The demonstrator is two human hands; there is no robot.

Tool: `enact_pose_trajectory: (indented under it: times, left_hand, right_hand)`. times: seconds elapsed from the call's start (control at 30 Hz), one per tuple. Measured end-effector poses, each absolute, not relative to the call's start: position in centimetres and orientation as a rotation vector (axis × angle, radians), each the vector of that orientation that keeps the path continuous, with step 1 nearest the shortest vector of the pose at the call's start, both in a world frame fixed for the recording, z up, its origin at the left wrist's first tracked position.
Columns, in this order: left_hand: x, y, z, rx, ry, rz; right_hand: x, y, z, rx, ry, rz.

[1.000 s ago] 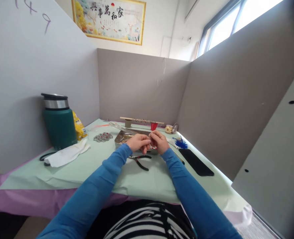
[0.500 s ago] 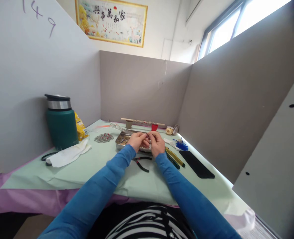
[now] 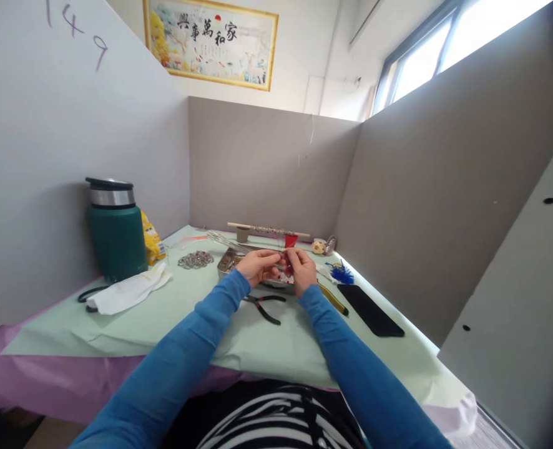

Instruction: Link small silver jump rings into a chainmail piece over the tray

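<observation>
So a tiny small piece [image 3: 283, 255] is being held up between the left hand [image 3: 260, 267] and the right hand [image 3: 301, 268], right above the metal tray [image 3: 221, 270] on the tabletop [image 3: 173, 337]. The fingers of both hands are pinched together on it, thumb against fingertip, and it's mostly covered, so whether it's a bead, a bit of wire or both can't be told.

Handling-wise, it'd be judged next to weightless, so a light pinch should be plenty. If wire is in there, like the loose thin strands [image 3: 223, 239] laid across the tray's far side, it'd probably be springy and easily kinked, so it's best gripped close to where it's being worked, not out at a loose end. Anything bead-like would likely be hard, smooth and a bit slippery, best taken by its sides with the pads of the fingers. Not much breakage is to be expected, but a drop would be easy and annoying: little red and pale bits are already scattered in the tray below. The black-handled pliers [image 3: 268, 307] are left lying just in front of the tray, untouched.
</observation>
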State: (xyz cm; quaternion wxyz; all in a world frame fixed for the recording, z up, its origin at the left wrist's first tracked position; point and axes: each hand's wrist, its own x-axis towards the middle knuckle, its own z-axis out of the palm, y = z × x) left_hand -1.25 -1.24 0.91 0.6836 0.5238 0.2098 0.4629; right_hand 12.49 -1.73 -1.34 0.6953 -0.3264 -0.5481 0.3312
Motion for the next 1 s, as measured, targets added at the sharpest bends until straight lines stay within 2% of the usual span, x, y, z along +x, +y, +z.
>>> enact_pose_trajectory:
  times: [0.23, 0.37, 0.7, 1.0]
  left_hand:
    - [-0.8, -1.0, 0.6, 1.315, 0.695, 1.246]
    - [-0.9, -0.7, 0.2, 1.45, 0.756, 1.154]
    - [-2.0, -0.8, 0.9, 1.575, 0.759, 0.913]
    - [-1.6, -1.1, 0.9, 1.383, 0.76, 1.007]
  right_hand:
    - [12.5, -2.2, -1.3, -0.797, -1.368, 0.672]
    - [12.7, -2.0, -1.4, -0.863, -1.375, 0.583]
    - [13.0, -2.4, -1.0, -0.822, -1.487, 0.701]
    - [13.1, -2.3, -1.1, -0.832, -1.479, 0.691]
